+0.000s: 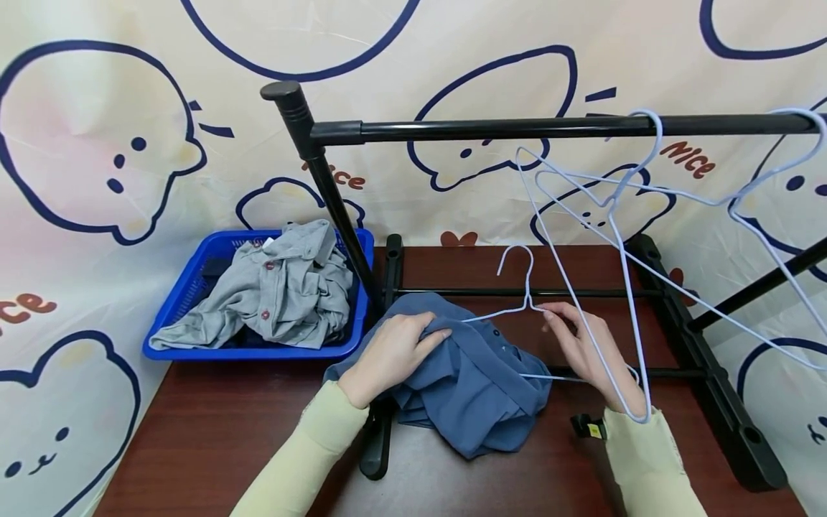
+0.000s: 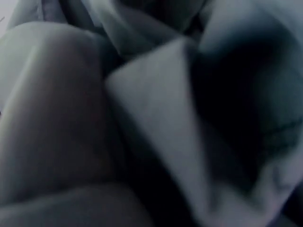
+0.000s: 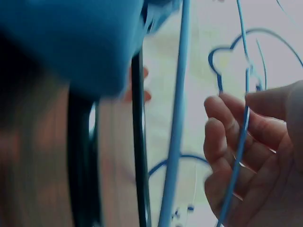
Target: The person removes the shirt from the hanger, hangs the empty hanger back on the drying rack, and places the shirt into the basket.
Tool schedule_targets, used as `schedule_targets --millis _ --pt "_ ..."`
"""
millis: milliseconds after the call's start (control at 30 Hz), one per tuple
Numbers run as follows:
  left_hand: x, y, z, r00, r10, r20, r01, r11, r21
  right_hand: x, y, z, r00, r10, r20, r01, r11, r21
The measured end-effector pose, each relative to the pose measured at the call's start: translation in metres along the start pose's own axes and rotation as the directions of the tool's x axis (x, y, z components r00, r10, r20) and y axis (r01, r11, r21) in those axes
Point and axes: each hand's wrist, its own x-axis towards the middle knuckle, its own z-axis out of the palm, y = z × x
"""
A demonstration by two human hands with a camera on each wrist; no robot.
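A blue shirt lies bunched over the front of the rack's base, some buttons showing on its right side. My left hand grips its cloth near the collar; in the left wrist view, folds of the shirt fill the picture. A light blue wire hanger is partly inside the shirt, its hook pointing up and its left arm under the cloth. With thumb and fingers, my right hand pinches the hanger's right shoulder. The right wrist view shows the wire between the fingers of that hand.
A black rack rail crosses above, with two more wire hangers on it; one hanger dangles in front of my right wrist. At the left stands a blue basket with a grey buttoned shirt in it. The brown tabletop lies below.
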Motion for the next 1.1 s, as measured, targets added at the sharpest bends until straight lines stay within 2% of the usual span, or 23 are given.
schedule_targets --millis 133,267,500,767,1100 --pt "0.000 0.002 0.004 1.000 0.014 0.015 -0.014 1.000 0.017 0.012 -0.013 0.009 1.000 0.028 -0.002 -0.028 0.998 0.050" --pt "-0.001 0.003 0.008 0.999 0.017 0.032 -0.018 0.999 0.033 0.020 -0.016 0.013 0.999 0.036 -0.013 -0.035 0.995 0.093" --pt "-0.001 0.002 0.009 0.999 0.000 0.046 -0.002 0.999 0.033 0.018 -0.011 0.007 0.995 0.092 0.030 -0.094 0.993 0.072" --pt "-0.002 -0.001 0.006 0.998 -0.025 0.061 0.022 0.998 0.050 0.008 0.014 -0.010 0.991 0.129 -0.029 -0.130 0.991 -0.032" --pt "0.000 0.000 0.003 0.995 -0.044 0.090 0.036 0.995 0.092 -0.002 0.042 -0.026 0.977 0.211 -0.040 -0.210 0.977 0.035"
